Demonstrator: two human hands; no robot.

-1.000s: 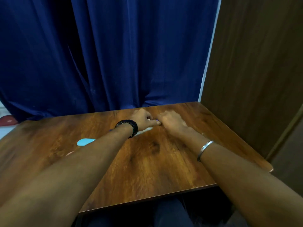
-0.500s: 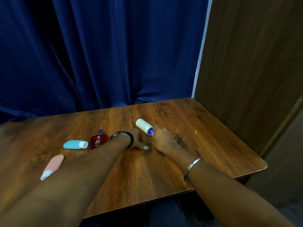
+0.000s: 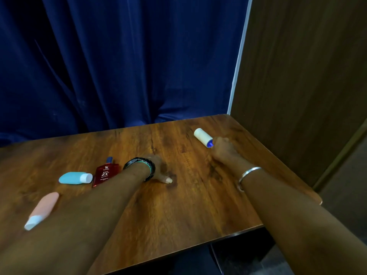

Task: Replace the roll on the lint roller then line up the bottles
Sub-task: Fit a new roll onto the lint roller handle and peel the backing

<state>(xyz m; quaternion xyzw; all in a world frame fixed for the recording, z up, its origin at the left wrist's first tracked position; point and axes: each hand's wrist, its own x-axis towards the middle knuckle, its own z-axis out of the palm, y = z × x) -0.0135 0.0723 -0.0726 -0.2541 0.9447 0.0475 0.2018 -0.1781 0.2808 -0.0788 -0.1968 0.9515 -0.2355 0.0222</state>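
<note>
I am gripping the blue handle of the lint roller [image 3: 203, 137] in my right hand [image 3: 223, 150], its white roll pointing away toward the table's [image 3: 198, 205] far right corner. My left hand [image 3: 158, 169] is resting palm down mid-table, holding nothing. The red bottle [image 3: 105, 174], the teal bottle [image 3: 75, 178] and the pink tube [image 3: 42, 210] are lying flat at my left

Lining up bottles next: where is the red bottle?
The flat red bottle lies left of centre on the wooden table, between the light-blue bottle and the left forearm.
</note>
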